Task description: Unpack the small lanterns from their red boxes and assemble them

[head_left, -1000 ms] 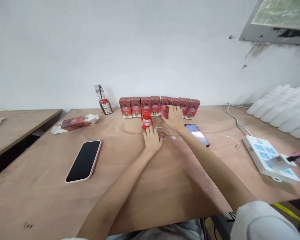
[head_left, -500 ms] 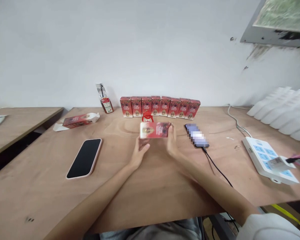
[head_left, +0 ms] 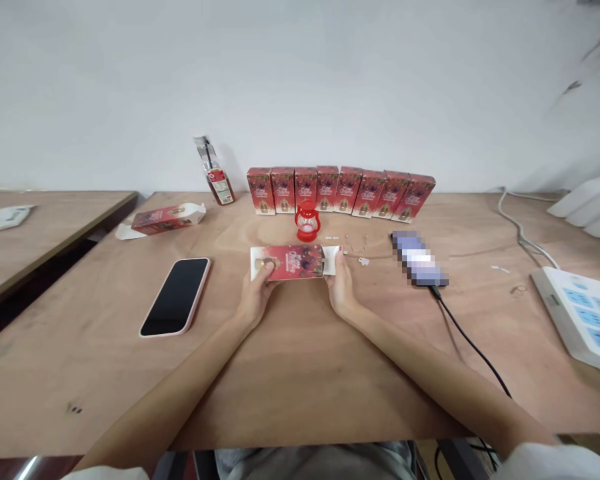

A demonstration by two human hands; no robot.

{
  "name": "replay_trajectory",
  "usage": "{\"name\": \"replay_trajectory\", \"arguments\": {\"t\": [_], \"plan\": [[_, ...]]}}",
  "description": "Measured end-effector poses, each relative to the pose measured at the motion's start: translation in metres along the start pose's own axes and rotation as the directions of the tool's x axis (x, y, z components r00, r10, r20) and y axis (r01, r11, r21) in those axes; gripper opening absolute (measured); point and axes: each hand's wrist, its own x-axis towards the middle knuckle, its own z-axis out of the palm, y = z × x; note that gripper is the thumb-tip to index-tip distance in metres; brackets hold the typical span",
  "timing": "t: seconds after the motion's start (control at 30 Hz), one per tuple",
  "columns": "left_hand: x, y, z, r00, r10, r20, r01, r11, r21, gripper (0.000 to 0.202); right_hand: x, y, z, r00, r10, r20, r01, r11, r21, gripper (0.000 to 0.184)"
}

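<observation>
A red and white printed cardboard box (head_left: pixel 300 261) lies sideways between my hands, its printed front facing up. My left hand (head_left: pixel 257 288) grips its left end, thumb on top. At the other end, my right hand (head_left: pixel 341 285) holds a white flap (head_left: pixel 331 260) that sticks out of the box; its fingers are partly hidden. Just beyond the box stands a small red lantern (head_left: pixel 307 221) with a clear body. Small white pieces and a thin wire loop (head_left: pixel 356 243) lie to the lantern's right.
Several matching boxes (head_left: pixel 327 190) stand in a row by the wall. An opened box (head_left: pixel 166 219) and a bottle (head_left: pixel 219 180) are at the back left. A phone (head_left: pixel 176 297) lies left; a charging phone (head_left: pixel 419 259) and a power strip (head_left: pixel 583 313) are right.
The box has come nearer and shifted left, and its right end now has a white flap out. My left hand has closed on the left end. The lantern is more exposed.
</observation>
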Motion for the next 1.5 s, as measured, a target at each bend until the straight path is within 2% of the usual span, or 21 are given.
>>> {"name": "replay_trajectory", "arguments": {"t": [0.07, 0.1, 0.17, 0.23, 0.33, 0.4, 0.53, 0.7, 0.87, 0.93, 1.07, 1.17, 1.27, 1.4, 1.5], "plan": [[0.002, 0.003, -0.001, 1.0, -0.029, -0.004, 0.029, 0.999, -0.025, 0.038, 0.0, 0.0, -0.003, 0.995, 0.084, -0.049, -0.082, 0.996, 0.039, 0.057], [0.002, 0.004, -0.002, 0.999, -0.042, 0.002, 0.042, 0.999, -0.029, 0.037, -0.001, -0.001, -0.004, 0.993, 0.086, -0.079, -0.085, 0.996, 0.014, 0.054], [0.004, 0.007, -0.004, 0.999, -0.051, 0.005, 0.051, 0.998, -0.038, 0.036, -0.005, -0.008, -0.006, 0.992, -0.014, -0.123, 0.001, 0.994, -0.106, 0.048], [0.005, 0.009, -0.006, 0.998, -0.062, -0.003, 0.062, 0.996, -0.06, 0.035, -0.009, -0.017, -0.006, 0.987, -0.099, -0.128, 0.08, 0.986, -0.144, 0.042], [0.009, 0.009, -0.01, 0.997, -0.079, -0.006, 0.079, 0.992, -0.095, 0.033, -0.014, -0.024, -0.004, 0.994, -0.108, -0.013, 0.106, 0.991, -0.08, 0.034], [0.012, 0.008, -0.012, 0.996, -0.084, -0.014, 0.082, 0.99, -0.113, 0.031, -0.015, -0.025, -0.004, 0.99, -0.115, 0.081, 0.123, 0.987, -0.103, 0.032], [0.013, 0.008, -0.013, 0.994, -0.099, -0.041, 0.092, 0.984, -0.153, 0.03, -0.016, -0.026, -0.005, 0.987, -0.134, 0.092, 0.15, 0.968, -0.202, 0.032], [0.009, 0.01, -0.007, 0.997, -0.076, -0.028, 0.071, 0.986, -0.149, 0.03, -0.015, -0.028, -0.005, 0.974, -0.131, 0.186, 0.168, 0.965, -0.2, 0.037], [0.007, 0.012, -0.007, 0.998, -0.023, -0.064, 0.015, 0.992, -0.122, 0.03, -0.013, -0.023, -0.005, 0.992, -0.122, 0.02, 0.123, 0.968, -0.218, 0.036], [0.006, 0.012, -0.006, 0.997, 0.01, -0.076, -0.018, 0.993, -0.113, 0.033, -0.011, -0.021, -0.004, 0.993, -0.118, -0.001, 0.115, 0.969, -0.218, 0.039], [0.005, 0.011, -0.005, 0.997, 0.072, -0.012, -0.072, 0.995, -0.072, 0.034, -0.008, -0.018, -0.003, 0.999, -0.008, 0.052, 0.012, 0.997, -0.07, 0.024], [0.005, 0.01, -0.006, 0.991, 0.13, 0.009, -0.13, 0.99, -0.05, 0.038, -0.005, -0.019, -0.003, 0.991, 0.072, 0.111, -0.083, 0.992, 0.097, 0.025], [0.005, 0.012, -0.009, 0.983, 0.181, 0.017, -0.181, 0.983, 0.005, 0.047, -0.007, -0.021, -0.003, 0.987, 0.095, 0.13, -0.117, 0.979, 0.169, 0.023], [-0.001, 0.025, -0.007, 0.967, 0.218, 0.136, -0.24, 0.953, 0.184, 0.056, -0.014, -0.022, 0.002, 0.98, 0.193, 0.045, -0.196, 0.907, 0.374, 0.019], [-0.01, 0.039, -0.001, 0.944, 0.247, 0.221, -0.309, 0.897, 0.317, 0.058, -0.017, -0.023, 0.006, 0.959, 0.278, 0.047, -0.264, 0.827, 0.497, 0.018]]}}
